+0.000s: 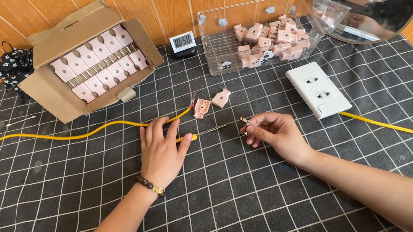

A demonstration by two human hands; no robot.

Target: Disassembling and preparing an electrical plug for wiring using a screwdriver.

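Note:
My left hand [160,152] lies flat on the checked mat, palm down, over the handle of a yellow-handled screwdriver [208,131] whose shaft points right. My right hand [275,132] pinches small metal plug prongs [244,122] between thumb and fingers, just beyond the screwdriver tip. Two pink plug shell halves [211,103] lie on the mat a little above the hands. A yellow cable [69,136] runs from the left edge to bare wire ends [192,100] beside the shells.
A cardboard box of pink plugs [94,61] sits back left. A clear plastic bin [259,32] holds several pink plug parts. A white wall socket [317,89] with a yellow cable lies right. A small digital timer [182,42] and round mirror [376,1] stand behind.

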